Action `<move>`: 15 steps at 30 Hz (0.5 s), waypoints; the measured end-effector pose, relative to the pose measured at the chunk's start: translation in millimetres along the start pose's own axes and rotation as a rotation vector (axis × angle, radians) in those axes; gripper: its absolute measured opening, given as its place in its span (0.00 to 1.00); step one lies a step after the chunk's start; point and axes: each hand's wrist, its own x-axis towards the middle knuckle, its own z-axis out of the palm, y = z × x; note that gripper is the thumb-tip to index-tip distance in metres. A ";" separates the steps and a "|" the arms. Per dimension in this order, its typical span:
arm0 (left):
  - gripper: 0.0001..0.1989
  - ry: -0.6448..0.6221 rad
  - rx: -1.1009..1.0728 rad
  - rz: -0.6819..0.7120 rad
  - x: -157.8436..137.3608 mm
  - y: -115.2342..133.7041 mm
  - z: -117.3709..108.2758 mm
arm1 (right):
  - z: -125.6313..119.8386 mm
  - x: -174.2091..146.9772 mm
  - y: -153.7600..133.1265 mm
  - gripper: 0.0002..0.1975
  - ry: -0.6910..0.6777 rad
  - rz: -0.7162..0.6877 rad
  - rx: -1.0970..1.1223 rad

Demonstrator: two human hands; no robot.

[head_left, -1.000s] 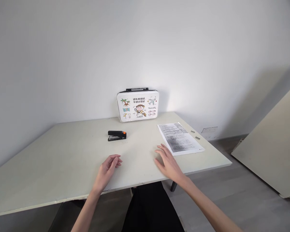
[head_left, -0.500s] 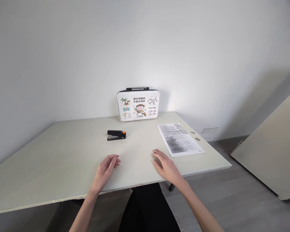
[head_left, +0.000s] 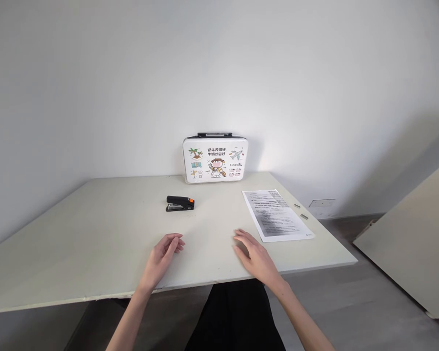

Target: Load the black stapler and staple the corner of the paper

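Resting on the table near its front edge, my left hand [head_left: 163, 258] holds nothing, its fingers loosely bent and a little apart. My right hand [head_left: 255, 256] lies palm down with fingers and thumb apart, just short of the paper's near left corner. A black stapler [head_left: 180, 203] with an orange patch lies beyond my left hand, touched by neither hand. The printed sheet of paper [head_left: 278, 216] lies flat on the right. Two small grey strips that look like staples [head_left: 304, 216] sit beside the paper's right edge.
A white case [head_left: 215, 161] with cartoon pictures and a black handle stands upright against the wall at the back of the pale table [head_left: 106, 234]. A wall socket plate [head_left: 322, 203] shows low on the right. A large pale panel [head_left: 409, 243] stands farther right.
My view has turned slightly left, so the stapler, case and paper appear a little farther right. Both hands stay in about the same place, holding nothing.
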 end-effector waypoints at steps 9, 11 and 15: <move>0.23 -0.015 0.001 -0.021 -0.8 -2.1 0.8 | -2.4 -1.2 -2.1 0.14 -0.014 0.016 0.020; 0.23 -0.025 0.005 -0.033 -0.6 -1.8 0.3 | -3.0 -1.0 -3.7 0.14 -0.017 0.027 0.023; 0.22 -0.036 0.016 -0.051 0.2 2.8 -0.6 | -2.4 -0.8 -5.0 0.14 -0.015 0.046 0.023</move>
